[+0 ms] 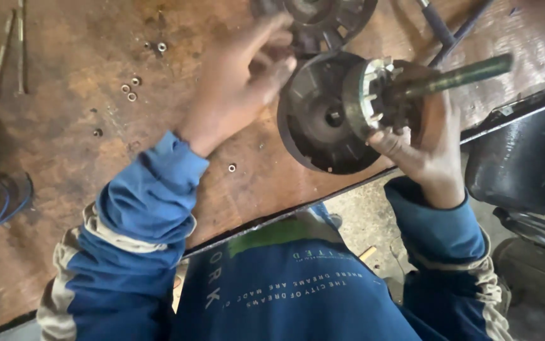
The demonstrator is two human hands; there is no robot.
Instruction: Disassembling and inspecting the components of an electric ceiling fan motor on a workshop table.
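The right hand (427, 148) grips a metal part with a rod (386, 95). The left hand (241, 76), fingers curled, touches the round dark cover (313, 120) on the counter (76, 145).

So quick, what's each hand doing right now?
Left hand: fingers curled on the rim of the dark round cover.
Right hand: closed around the rotor with the shaft.
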